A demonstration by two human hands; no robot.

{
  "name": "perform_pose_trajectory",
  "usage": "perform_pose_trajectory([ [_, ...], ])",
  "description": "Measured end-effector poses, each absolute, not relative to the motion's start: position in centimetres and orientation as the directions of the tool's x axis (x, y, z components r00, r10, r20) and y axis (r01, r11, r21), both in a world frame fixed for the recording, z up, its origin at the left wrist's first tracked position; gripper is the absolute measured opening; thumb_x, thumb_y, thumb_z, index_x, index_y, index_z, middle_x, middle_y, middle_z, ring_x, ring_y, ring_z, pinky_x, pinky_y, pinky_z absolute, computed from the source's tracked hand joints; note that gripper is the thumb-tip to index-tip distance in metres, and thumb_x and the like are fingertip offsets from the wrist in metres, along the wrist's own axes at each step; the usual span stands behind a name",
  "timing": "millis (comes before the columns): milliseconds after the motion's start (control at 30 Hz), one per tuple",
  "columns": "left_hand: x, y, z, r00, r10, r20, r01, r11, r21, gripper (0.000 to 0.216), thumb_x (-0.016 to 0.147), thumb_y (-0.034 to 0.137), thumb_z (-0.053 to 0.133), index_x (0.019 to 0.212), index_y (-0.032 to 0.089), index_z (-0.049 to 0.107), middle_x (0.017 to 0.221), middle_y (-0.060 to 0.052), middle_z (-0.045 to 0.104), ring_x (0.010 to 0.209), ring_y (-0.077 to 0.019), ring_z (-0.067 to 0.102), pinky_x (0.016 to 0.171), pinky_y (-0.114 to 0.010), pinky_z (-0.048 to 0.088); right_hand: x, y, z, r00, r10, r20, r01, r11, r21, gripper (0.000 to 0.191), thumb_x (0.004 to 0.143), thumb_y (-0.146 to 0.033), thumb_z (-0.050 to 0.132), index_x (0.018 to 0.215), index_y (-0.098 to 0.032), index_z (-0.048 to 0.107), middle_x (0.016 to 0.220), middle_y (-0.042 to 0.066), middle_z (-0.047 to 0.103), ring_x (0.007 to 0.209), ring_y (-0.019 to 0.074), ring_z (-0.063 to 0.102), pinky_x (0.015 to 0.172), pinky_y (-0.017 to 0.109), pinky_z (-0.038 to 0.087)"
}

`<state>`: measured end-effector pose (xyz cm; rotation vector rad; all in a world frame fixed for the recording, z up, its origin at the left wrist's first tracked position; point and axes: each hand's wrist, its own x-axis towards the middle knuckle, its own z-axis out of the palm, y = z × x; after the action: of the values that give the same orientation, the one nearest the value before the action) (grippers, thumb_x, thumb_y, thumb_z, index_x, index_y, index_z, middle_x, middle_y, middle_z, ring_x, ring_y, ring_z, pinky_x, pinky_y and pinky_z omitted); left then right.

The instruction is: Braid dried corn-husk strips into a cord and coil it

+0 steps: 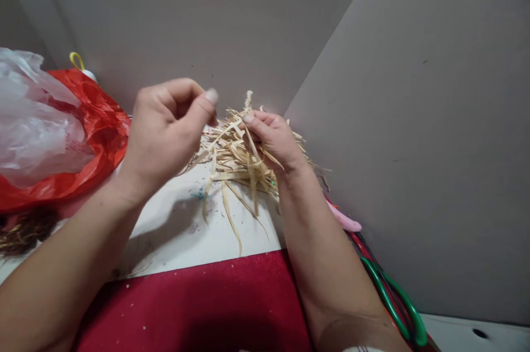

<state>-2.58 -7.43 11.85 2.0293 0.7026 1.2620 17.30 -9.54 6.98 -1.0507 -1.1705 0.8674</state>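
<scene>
A loose heap of pale dried straw strips [232, 161] lies on a white tabletop [182, 230] against the grey wall. My right hand [271, 139] reaches into the heap with its fingers curled around a bunch of the strips. My left hand [165, 126] hovers just left of the heap, thumb and forefinger pinched together; a thin strip seems to run from the pinch down toward the heap, but I cannot make it out clearly.
A red plastic bag [91, 137] with a clear bag [33, 115] on it sits at the left. Dark fibres [25, 230] lie below it. A red cloth [199, 302] covers the near edge. Green-handled scissors [397, 302] and a pink object [345, 220] lie at the right.
</scene>
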Motion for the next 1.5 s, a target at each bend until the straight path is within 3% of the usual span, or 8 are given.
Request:
perform_pose_trajectory([
  [67, -2.6, -6.5, 11.9, 0.412, 0.791, 0.453, 0.051, -0.516, 0.855, 0.009, 0.090, 0.021, 0.057, 0.088, 0.016, 0.064, 0.065, 0.000, 0.061, 0.046, -0.0067, 0.043, 0.046, -0.023, 0.032, 16.7, -10.0, 7.3, 0.106, 0.958, 0.268, 0.010, 0.268, -0.963, 0.042, 0.069, -0.053, 0.081, 0.067, -0.018, 0.057, 0.048, -0.008, 0.039, 0.042, 0.0049, 0.027, 0.040, 0.021, 0.021],
  [200, -1.8, -5.3, 10.8, 0.691, 0.718, 0.083, 0.141, -0.247, 0.959, 0.016, 0.085, 0.019, 0.063, 0.101, 0.015, 0.063, 0.059, 0.000, 0.060, 0.044, -0.0087, 0.049, 0.046, -0.023, 0.036, 15.8, -10.4, 7.5, -0.012, 0.974, 0.225, 0.049, 0.226, -0.973, 0.043, 0.072, -0.054, 0.079, 0.070, -0.017, 0.059, 0.050, -0.008, 0.041, 0.043, 0.0050, 0.028, 0.041, 0.021, 0.020],
  [267, -1.6, -5.2, 10.3, 0.726, 0.687, 0.025, 0.149, -0.192, 0.970, 0.015, 0.085, 0.018, 0.064, 0.099, 0.016, 0.061, 0.060, 0.000, 0.060, 0.045, -0.0087, 0.051, 0.047, -0.023, 0.037, 15.8, -10.4, 7.4, -0.044, 0.976, 0.211, 0.058, 0.214, -0.975, 0.042, 0.073, -0.054, 0.078, 0.070, -0.017, 0.058, 0.049, -0.008, 0.039, 0.043, 0.0050, 0.027, 0.041, 0.020, 0.018],
  [533, -1.7, -4.6, 9.9, 0.715, 0.693, 0.088, 0.175, -0.300, 0.938, 0.012, 0.084, 0.023, 0.064, 0.075, 0.017, 0.058, 0.048, 0.005, 0.042, 0.040, -0.0049, 0.035, 0.045, -0.022, 0.025, 16.3, -10.5, 7.4, -0.170, 0.966, 0.195, 0.095, 0.213, -0.972, 0.038, 0.079, -0.048, 0.075, 0.069, -0.018, 0.053, 0.051, -0.008, 0.040, 0.046, 0.0049, 0.028, 0.043, 0.021, 0.019],
  [800, -1.9, -3.7, 9.7, 0.794, 0.608, -0.006, 0.115, -0.141, 0.983, 0.020, 0.081, 0.028, 0.066, 0.068, 0.018, 0.054, 0.051, 0.008, 0.028, 0.041, -0.0028, 0.020, 0.042, -0.022, 0.014, 16.5, -10.9, 7.8, -0.252, 0.954, 0.161, 0.110, 0.194, -0.975, 0.028, 0.083, -0.040, 0.071, 0.075, -0.017, 0.056, 0.050, -0.009, 0.040, 0.043, 0.0047, 0.028, 0.040, 0.020, 0.019],
  [1033, -2.0, -3.7, 9.7, 0.785, 0.619, -0.025, 0.153, -0.154, 0.976, 0.024, 0.078, 0.033, 0.073, 0.069, 0.018, 0.057, 0.051, 0.006, 0.035, 0.042, -0.0030, 0.023, 0.043, -0.023, 0.015, 16.4, -10.9, 7.7, -0.231, 0.963, 0.137, 0.129, 0.169, -0.977, 0.019, 0.082, -0.027, 0.066, 0.071, -0.018, 0.053, 0.048, -0.009, 0.038, 0.041, 0.0040, 0.027, 0.038, 0.019, 0.019],
  [1200, -1.8, -3.8, 9.6, 0.741, 0.671, 0.031, 0.146, -0.205, 0.968, 0.022, 0.080, 0.030, 0.071, 0.068, 0.018, 0.057, 0.050, 0.007, 0.035, 0.042, -0.0033, 0.026, 0.044, -0.023, 0.017, 15.9, -11.0, 8.1, -0.210, 0.968, 0.139, 0.151, 0.173, -0.973, 0.017, 0.082, -0.025, 0.065, 0.071, -0.018, 0.053, 0.049, -0.009, 0.038, 0.042, 0.0038, 0.027, 0.038, 0.018, 0.019],
  [1500, -1.4, -3.3, 8.7, 0.718, 0.694, 0.058, 0.044, -0.128, 0.991, 0.020, 0.076, 0.027, 0.075, 0.073, 0.018, 0.057, 0.052, 0.007, 0.039, 0.043, -0.0035, 0.030, 0.042, -0.020, 0.019, 15.6, -10.9, 8.4, -0.188, 0.968, 0.169, 0.183, 0.204, -0.962, 0.022, 0.087, -0.027, 0.061, 0.071, -0.019, 0.049, 0.051, -0.009, 0.038, 0.042, 0.0044, 0.026, 0.039, 0.020, 0.020],
])
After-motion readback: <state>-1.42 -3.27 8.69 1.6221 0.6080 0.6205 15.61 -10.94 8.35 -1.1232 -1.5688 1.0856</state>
